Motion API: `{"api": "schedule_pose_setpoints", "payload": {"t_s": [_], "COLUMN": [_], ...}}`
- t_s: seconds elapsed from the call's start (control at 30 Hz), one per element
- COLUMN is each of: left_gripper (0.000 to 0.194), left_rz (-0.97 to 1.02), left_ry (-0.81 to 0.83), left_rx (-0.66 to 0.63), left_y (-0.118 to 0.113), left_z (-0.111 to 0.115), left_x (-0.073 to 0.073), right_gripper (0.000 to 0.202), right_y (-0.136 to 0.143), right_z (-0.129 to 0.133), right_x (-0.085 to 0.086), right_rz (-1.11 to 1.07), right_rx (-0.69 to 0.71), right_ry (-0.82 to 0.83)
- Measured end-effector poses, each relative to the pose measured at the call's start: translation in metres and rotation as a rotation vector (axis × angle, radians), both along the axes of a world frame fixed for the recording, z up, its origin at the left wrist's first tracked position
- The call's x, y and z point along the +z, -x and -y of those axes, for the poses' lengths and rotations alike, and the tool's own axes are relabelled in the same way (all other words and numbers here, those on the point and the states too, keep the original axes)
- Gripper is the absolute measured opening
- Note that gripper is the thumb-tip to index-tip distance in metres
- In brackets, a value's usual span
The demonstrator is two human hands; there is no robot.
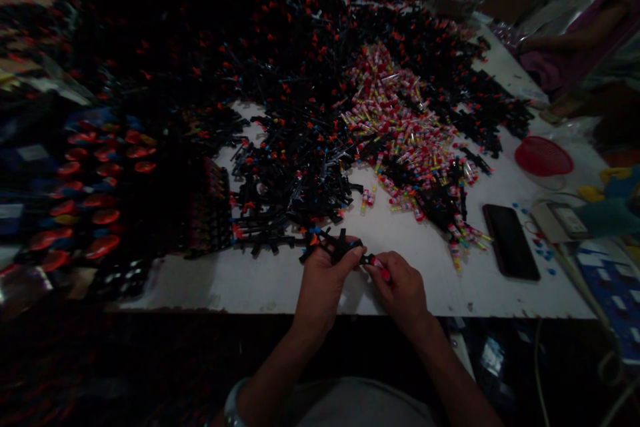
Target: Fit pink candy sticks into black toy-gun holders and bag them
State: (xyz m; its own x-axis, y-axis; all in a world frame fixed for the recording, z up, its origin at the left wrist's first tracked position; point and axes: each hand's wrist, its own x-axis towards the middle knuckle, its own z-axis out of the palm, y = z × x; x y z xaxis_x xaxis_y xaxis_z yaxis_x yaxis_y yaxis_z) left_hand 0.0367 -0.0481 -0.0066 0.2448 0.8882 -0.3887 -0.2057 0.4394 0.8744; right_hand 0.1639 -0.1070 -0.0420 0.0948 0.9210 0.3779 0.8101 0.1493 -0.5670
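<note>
Near the table's front edge, my left hand (323,283) is closed round a black toy gun (341,248) with small blue and orange parts. Its thumb lies along the gun's side. My right hand (401,287) pinches a small candy tube (384,272) with a red cap, right at the toy gun's end. Whether the tube is joined to the gun I cannot tell. Beyond my hands lies a heap of similar black toy guns (305,167). To its right is a pile of candy tubes (395,113) in pink, yellow and red, and two more tubes (368,199) lie apart.
A phone (511,241) and a red basket (543,156) are on the table's right side. Packed rows of black pieces (210,207) stand at left, beside orange-red round pieces (103,217). Another person's arm (570,40) shows at the upper right.
</note>
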Motion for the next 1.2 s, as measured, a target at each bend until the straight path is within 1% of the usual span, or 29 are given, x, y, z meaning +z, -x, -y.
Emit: {"api": "schedule_pose_setpoints", "payload": {"t_s": [0.07,0.1,0.17,0.23,0.3,0.4,0.47,0.53,0.57,0.63,0.73,0.8,0.83,0.87,0.9,0.93,1.0,1.03,1.07,1.13,1.2], "left_gripper": [0.034,0.039,0.047,0.044,0.037,0.030,0.028,0.027,0.026,0.025,0.024,0.030,0.035,0.040,0.043,0.043,0.034,0.030,0.026,0.024,0.025], "left_rz": [-0.003,-0.014,-0.063,-0.136,-0.201,-0.247,-0.253,-0.239,-0.224,-0.193,-0.164,-0.111,-0.064,-0.008,0.043,0.078,0.082,0.063,0.041,0.013,0.003], "left_ry": [-0.028,-0.059,-0.132,-0.193,-0.232,-0.255,-0.250,-0.225,-0.206,-0.166,-0.131,-0.103,-0.083,-0.062,-0.044,-0.034,-0.038,-0.044,-0.047,-0.034,-0.011], "left_rx": [-0.094,-0.130,-0.162,-0.166,-0.175,-0.210,-0.220,-0.211,-0.201,-0.180,-0.147,-0.126,-0.116,-0.111,-0.107,-0.098,-0.069,-0.050,-0.027,0.014,0.051], "left_y": [-0.001,-0.001,0.001,0.004,0.006,0.003,0.000,-0.001,-0.001,0.001,0.002,0.000,-0.002,-0.005,-0.007,-0.009,-0.011,-0.010,-0.009,-0.004,0.000], "left_z": [-0.001,-0.002,-0.006,-0.009,-0.012,-0.013,-0.012,-0.011,-0.011,-0.010,-0.013,-0.016,-0.018,-0.020,-0.022,-0.023,-0.025,-0.026,-0.026,-0.024,-0.021], "left_x": [0.000,-0.001,-0.003,-0.006,-0.010,-0.016,-0.018,-0.018,-0.017,-0.014,-0.009,-0.007,-0.007,-0.007,-0.007,-0.008,-0.009,-0.010,-0.010,-0.009,-0.008], "right_gripper": [0.018,0.018,0.022,0.027,0.028,0.027,0.024,0.021,0.019,0.016,0.015,0.015,0.015,0.015,0.015,0.016,0.017,0.017,0.017,0.017,0.015], "right_y": [-0.021,-0.036,-0.069,-0.100,-0.120,-0.129,-0.129,-0.128,-0.129,-0.129,-0.123,-0.108,-0.097,-0.085,-0.072,-0.059,-0.039,-0.031,-0.027,-0.023,-0.023], "right_z": [0.002,0.003,0.004,-0.001,-0.018,-0.061,-0.093,-0.117,-0.125,-0.130,-0.116,-0.097,-0.087,-0.077,-0.068,-0.060,-0.047,-0.042,-0.039,-0.033,-0.029], "right_x": [0.005,0.009,0.018,0.026,0.031,0.031,0.029,0.027,0.026,0.025,0.031,0.038,0.041,0.044,0.045,0.046,0.043,0.041,0.039,0.034,0.031], "right_rz": [0.015,0.047,0.154,0.295,0.392,0.457,0.526,0.570,0.568,0.513,0.341,0.169,0.065,-0.048,-0.166,-0.281,-0.451,-0.488,-0.495,-0.452,-0.399], "right_rx": [-0.046,-0.107,-0.285,-0.447,-0.538,-0.553,-0.528,-0.491,-0.467,-0.418,-0.366,-0.300,-0.251,-0.185,-0.110,-0.033,0.073,0.091,0.086,0.056,0.083], "right_ry": [-0.015,-0.050,-0.147,-0.195,-0.174,-0.044,0.110,0.235,0.258,0.214,0.028,-0.077,-0.092,-0.066,0.009,0.115,0.317,0.376,0.398,0.375,0.345]}}
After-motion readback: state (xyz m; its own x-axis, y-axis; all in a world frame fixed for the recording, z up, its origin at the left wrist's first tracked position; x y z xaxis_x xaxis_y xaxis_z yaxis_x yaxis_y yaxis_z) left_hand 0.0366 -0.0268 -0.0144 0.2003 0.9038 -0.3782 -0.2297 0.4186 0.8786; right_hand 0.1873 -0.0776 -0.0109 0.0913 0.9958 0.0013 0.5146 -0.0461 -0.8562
